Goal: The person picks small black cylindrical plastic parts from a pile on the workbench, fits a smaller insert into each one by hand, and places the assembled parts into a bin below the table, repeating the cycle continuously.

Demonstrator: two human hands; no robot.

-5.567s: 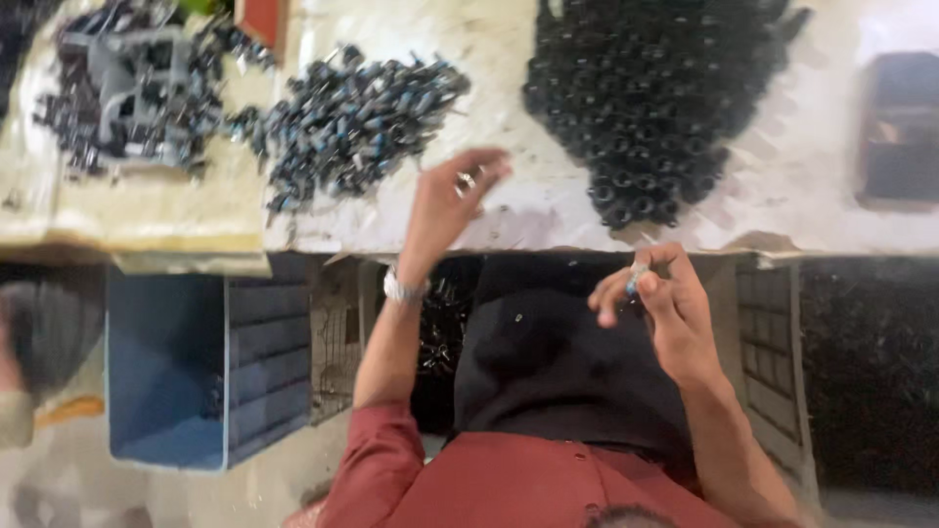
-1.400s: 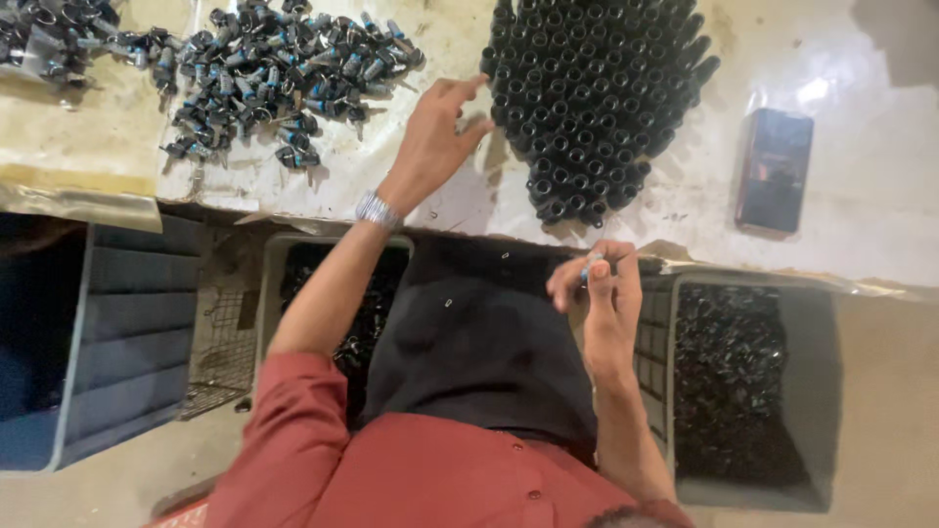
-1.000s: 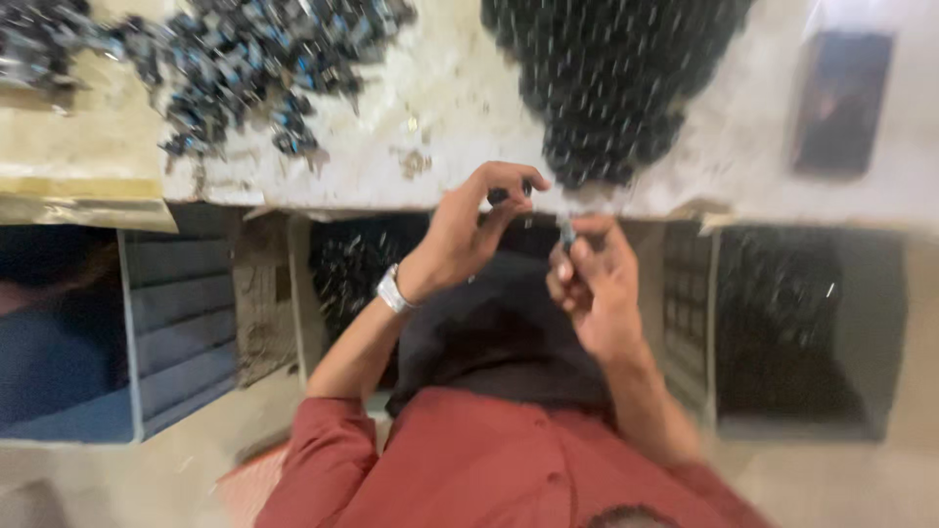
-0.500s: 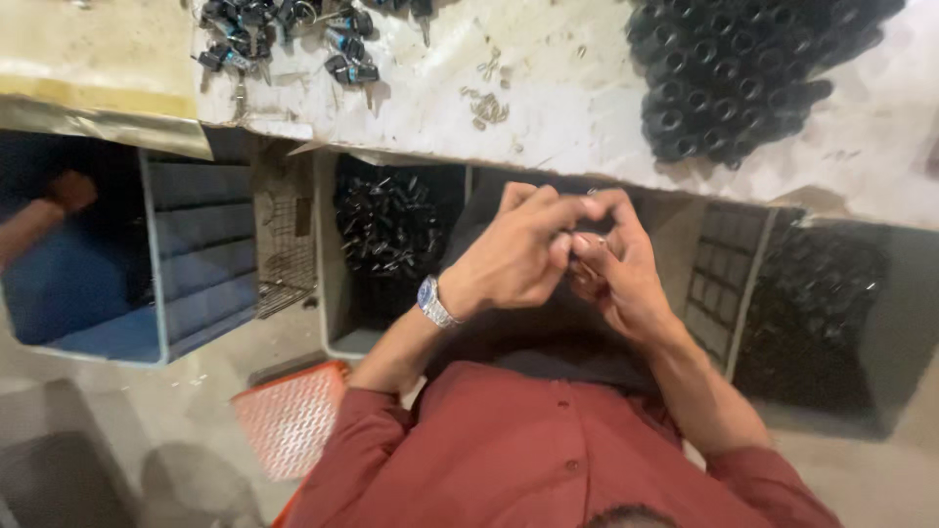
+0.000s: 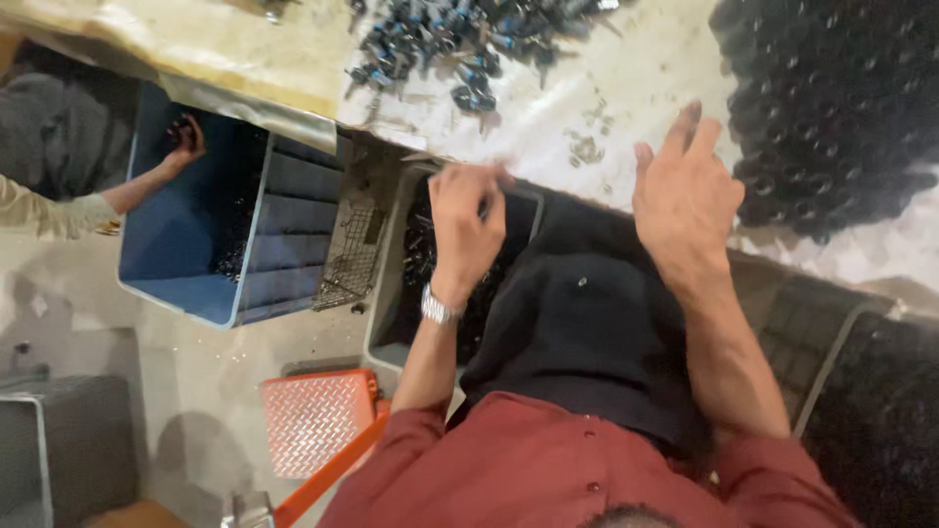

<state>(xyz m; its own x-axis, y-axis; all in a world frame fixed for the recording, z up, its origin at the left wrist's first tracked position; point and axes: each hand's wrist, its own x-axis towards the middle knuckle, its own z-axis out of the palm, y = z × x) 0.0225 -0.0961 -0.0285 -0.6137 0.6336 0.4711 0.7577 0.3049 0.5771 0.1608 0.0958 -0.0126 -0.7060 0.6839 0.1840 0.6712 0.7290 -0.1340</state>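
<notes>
Your left hand (image 5: 468, 227) hovers over the grey crate (image 5: 391, 293) of small dark parts below the worktop (image 5: 626, 108) edge, fingers curled; whether it pinches anything you cannot tell, as it is blurred. Your right hand (image 5: 688, 196) is raised, fingers spread and empty, just beside the heap of glossy black round caps (image 5: 831, 108). A scatter of bluish metal fittings (image 5: 460, 44) lies farther up. A black cloth (image 5: 587, 323) covers your lap. To the left, another person's hand (image 5: 184, 142) reaches into a blue crate (image 5: 210, 220).
</notes>
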